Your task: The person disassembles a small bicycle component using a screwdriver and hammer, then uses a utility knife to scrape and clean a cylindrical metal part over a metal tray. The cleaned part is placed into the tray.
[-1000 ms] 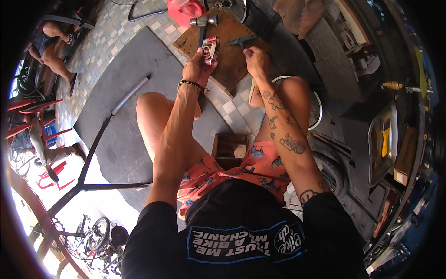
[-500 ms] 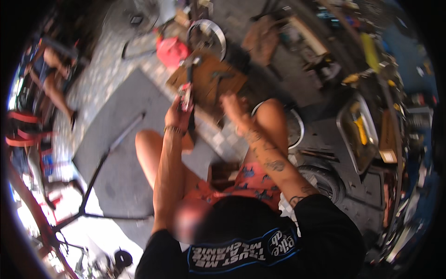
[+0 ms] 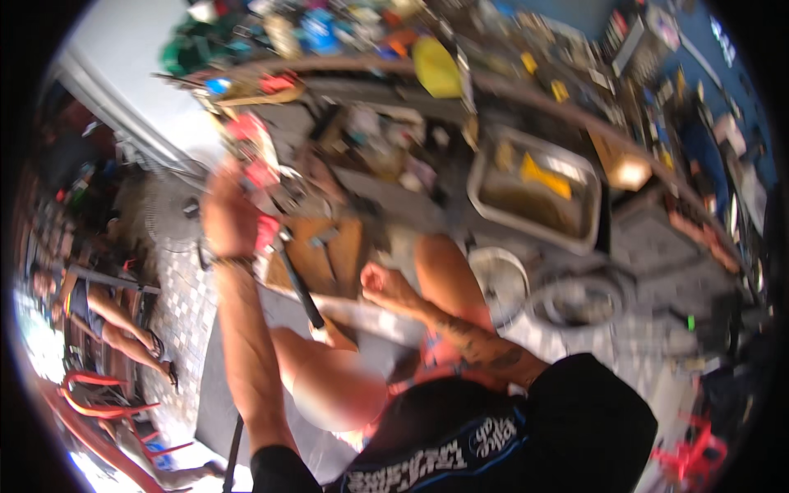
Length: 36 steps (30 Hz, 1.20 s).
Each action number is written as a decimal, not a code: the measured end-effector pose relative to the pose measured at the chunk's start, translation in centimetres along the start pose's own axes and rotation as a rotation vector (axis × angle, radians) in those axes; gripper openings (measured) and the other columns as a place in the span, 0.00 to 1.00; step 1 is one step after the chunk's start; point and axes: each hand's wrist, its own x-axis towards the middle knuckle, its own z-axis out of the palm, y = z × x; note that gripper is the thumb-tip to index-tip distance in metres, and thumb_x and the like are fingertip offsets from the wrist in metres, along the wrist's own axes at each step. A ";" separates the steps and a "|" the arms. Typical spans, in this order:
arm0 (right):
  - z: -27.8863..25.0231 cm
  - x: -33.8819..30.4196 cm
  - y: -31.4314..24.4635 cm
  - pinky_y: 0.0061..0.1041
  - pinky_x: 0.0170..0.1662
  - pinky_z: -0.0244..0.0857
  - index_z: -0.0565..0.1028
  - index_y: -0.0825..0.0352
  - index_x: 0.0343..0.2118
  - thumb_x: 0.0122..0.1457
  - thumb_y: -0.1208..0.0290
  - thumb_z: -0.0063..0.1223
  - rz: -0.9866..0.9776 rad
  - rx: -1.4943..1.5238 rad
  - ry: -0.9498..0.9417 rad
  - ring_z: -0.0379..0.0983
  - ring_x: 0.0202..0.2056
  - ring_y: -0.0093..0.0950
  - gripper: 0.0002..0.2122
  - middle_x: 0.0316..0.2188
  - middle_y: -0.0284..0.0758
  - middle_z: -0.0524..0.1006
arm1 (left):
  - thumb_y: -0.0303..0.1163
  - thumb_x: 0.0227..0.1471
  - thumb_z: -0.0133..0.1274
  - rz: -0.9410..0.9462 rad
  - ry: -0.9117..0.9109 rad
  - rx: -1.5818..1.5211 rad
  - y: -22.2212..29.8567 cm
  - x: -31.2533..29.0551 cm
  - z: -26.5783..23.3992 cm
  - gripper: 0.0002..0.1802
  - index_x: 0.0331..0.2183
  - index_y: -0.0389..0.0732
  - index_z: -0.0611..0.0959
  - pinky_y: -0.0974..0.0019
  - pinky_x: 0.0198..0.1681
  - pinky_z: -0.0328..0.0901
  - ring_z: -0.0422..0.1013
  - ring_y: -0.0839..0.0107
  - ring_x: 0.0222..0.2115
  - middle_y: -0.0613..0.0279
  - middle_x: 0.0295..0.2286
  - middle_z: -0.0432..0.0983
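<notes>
My left hand (image 3: 230, 215), blurred by motion, is raised at the far left with its fingers closed on a small red and silvery piece (image 3: 255, 148) whose kind I cannot make out. My right hand (image 3: 386, 285) is curled closed above my lap, and whether anything is inside the fingers is hidden. Between and beyond the hands stands a brown wooden block (image 3: 345, 246). A hammer (image 3: 326, 240) lies on top of it. A long black-handled tool (image 3: 300, 283) slants across the block's near left side, its handle end toward my knee.
A metal basin (image 3: 526, 214) with a yellow object (image 3: 546, 177) inside stands at the right. Behind runs a cluttered workbench (image 3: 353, 64). Wheels (image 3: 499, 283) and a tyre (image 3: 575, 302) lie right of my knee. Another person (image 3: 107, 308) and red chairs (image 3: 99, 394) are at the left.
The view has swung right, toward the workbench. My left hand has gone up and outward with the red and silvery piece. The right hand has drawn back toward my lap, its fingers more curled.
</notes>
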 end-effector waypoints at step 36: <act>-41.4 -23.8 -33.6 0.21 0.43 0.69 0.74 0.66 0.47 0.66 0.77 0.53 -0.539 -0.567 1.067 0.76 0.37 0.21 0.08 0.35 0.32 0.79 | 0.33 0.63 0.60 -0.149 -0.147 0.237 -0.5 -2.2 9.8 0.13 0.46 0.36 0.84 0.66 0.42 0.77 0.80 0.72 0.40 0.62 0.40 0.83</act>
